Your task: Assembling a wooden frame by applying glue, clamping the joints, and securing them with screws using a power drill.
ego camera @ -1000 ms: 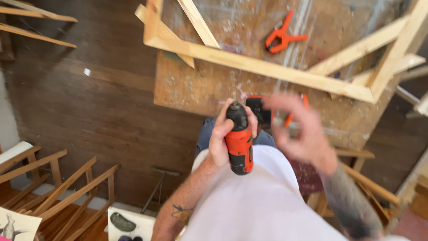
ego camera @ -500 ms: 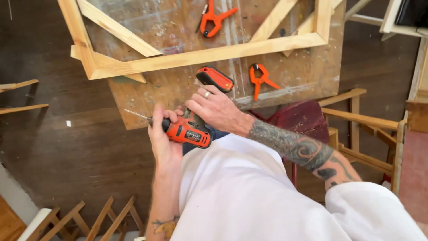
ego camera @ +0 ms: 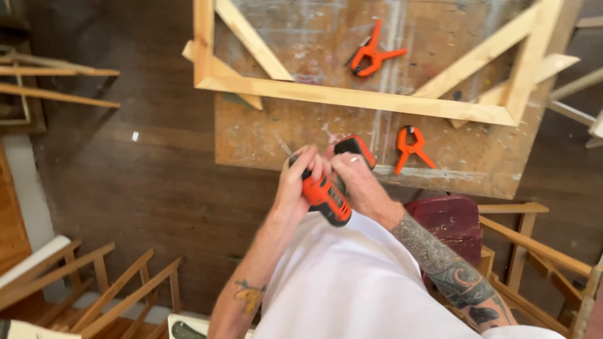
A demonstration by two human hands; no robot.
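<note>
At bench edge, both hands are gripping the orange drill (ego camera: 323, 193): left hand (ego camera: 300, 179) wrapping the chuck end, right hand (ego camera: 357, 182) alongside; its axis is pointing up-left toward the wooden frame (ego camera: 352, 97).

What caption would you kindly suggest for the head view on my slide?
Both hands, left hand and right hand, grip an orange cordless drill beside a paint-stained workbench.
</note>
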